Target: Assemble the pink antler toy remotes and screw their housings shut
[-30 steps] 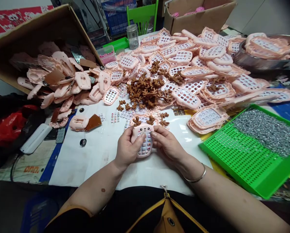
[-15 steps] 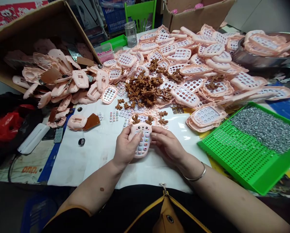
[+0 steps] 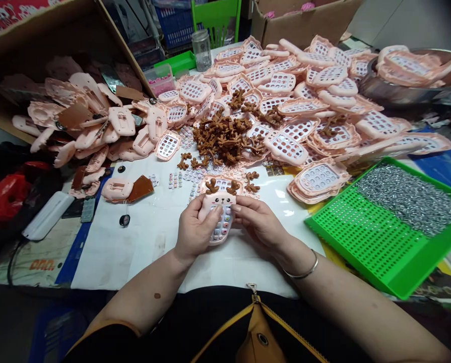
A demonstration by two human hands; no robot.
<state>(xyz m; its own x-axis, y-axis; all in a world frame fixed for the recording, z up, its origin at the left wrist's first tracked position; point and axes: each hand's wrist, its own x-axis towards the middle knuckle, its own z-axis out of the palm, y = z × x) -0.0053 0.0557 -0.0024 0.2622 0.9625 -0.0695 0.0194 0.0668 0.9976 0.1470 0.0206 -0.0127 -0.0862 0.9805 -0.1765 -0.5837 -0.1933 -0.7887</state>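
Observation:
A pink toy phone (image 3: 221,229) with a deer face, brown antlers and small printed buttons is held upright between both hands, above the white table sheet. My left hand (image 3: 195,227) is closed round its left side, the thumb lying across the front. My right hand (image 3: 261,222) grips the upper right edge with its fingertips. Just behind it lies another pink phone front (image 3: 219,182), partly hidden. A loose brown antler piece (image 3: 252,181) rests to the right of that, and a heap of brown antlers (image 3: 221,138) sits farther back.
Many pink phone fronts (image 3: 287,146) are piled across the back. A tilted cardboard box (image 3: 115,45) spills pink back shells at left. A green tray (image 3: 361,257) of screws stands at right. A back shell with a wired speaker (image 3: 124,220) lies at left.
The camera view has shifted slightly. Both hands keep the same hold on the toy phone, which has hardly moved.

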